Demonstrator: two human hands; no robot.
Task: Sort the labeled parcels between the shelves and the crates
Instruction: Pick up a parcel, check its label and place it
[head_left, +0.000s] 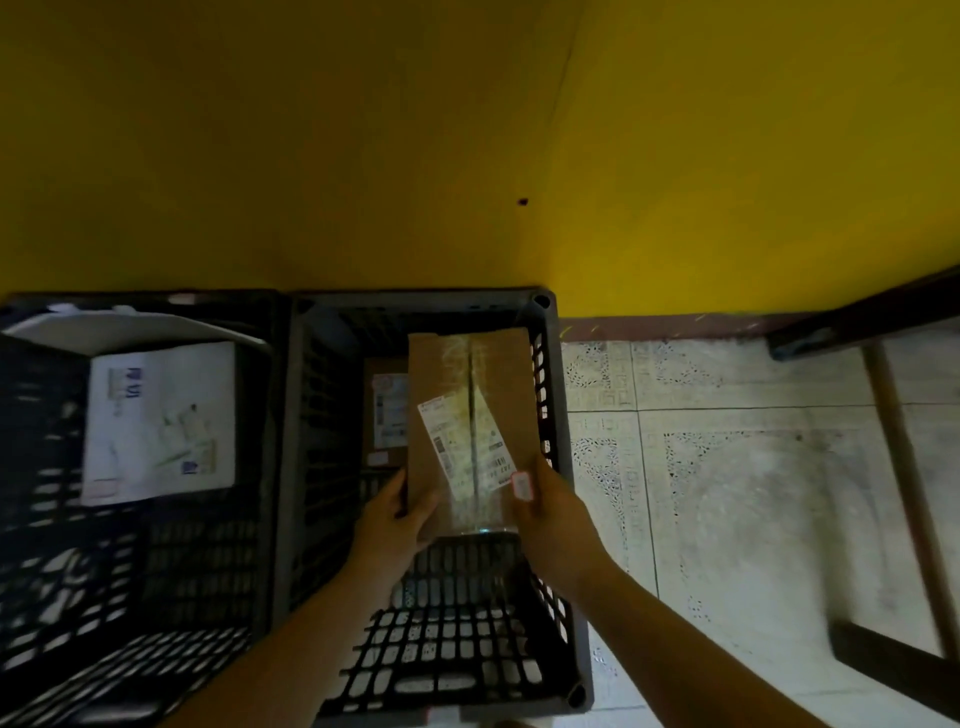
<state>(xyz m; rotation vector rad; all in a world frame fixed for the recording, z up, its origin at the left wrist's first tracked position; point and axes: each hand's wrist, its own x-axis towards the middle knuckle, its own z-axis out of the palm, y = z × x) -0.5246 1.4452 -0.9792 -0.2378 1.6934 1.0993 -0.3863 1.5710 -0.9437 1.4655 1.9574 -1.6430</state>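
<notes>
A brown cardboard parcel (467, 374) with a white shipping label and clear tape is held over the right dark crate (563, 571). My left hand (397, 514) grips its near left corner, thumb on top. My right hand (550, 512) grips its near right edge beside a small red-edged sticker. Under and behind it, a second brown labeled parcel (387, 410) lies in the same crate. The left dark crate (208, 571) holds a white printed parcel (161, 421) and a white envelope (119, 330) leaning at its far side.
A yellow wall (467, 156) rises right behind both crates. Patterned pale floor tiles (727, 493) stretch to the right. A dark wooden frame (904, 467) stands at the right edge.
</notes>
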